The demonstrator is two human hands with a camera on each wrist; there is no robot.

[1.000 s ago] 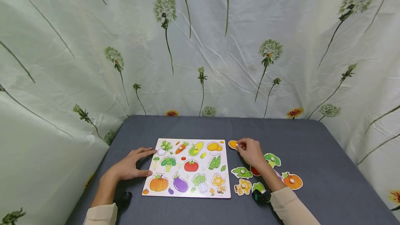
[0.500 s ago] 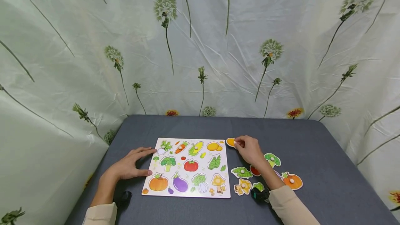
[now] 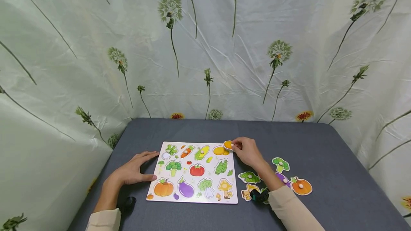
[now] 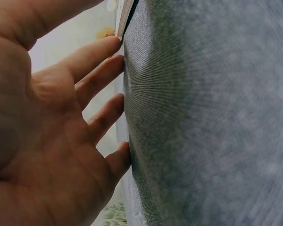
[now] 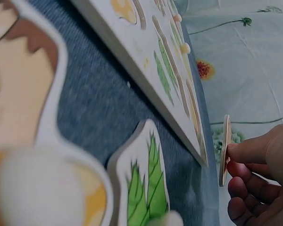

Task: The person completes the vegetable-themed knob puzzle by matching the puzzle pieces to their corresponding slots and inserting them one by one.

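A white vegetable puzzle board (image 3: pixel 189 200) lies on the table, with turnip, carrot and corn pieces with knobs seated in its far row. My right hand (image 3: pixel 248 152) pinches a yellow-orange puzzle piece (image 3: pixel 228 144) by its knob, over the board's far right corner, close to the printed yellow shape. In the right wrist view that puzzle piece (image 5: pixel 225 150) is seen edge-on, raised above the table surface, between thumb and fingertips. My left hand (image 3: pixel 133 170) has its fingers spread, fingertips and thumb at the board's left edge. The left wrist view shows its palm (image 4: pixel 52 136) and nothing gripped.
Right of the board lie loose knobbed pieces: a green pod-like piece (image 3: pixel 249 177), a mushroom (image 3: pixel 246 194), broccoli (image 3: pixel 280 164), an eggplant (image 3: pixel 282 179) and a pumpkin (image 3: pixel 301 186). My right forearm crosses above some of them. A flowered curtain (image 3: pixel 224 63) hangs behind the dark table.
My right hand has moved left with the yellow-orange puzzle piece, from beside the board to over its far right corner. The left hand has stayed in place.
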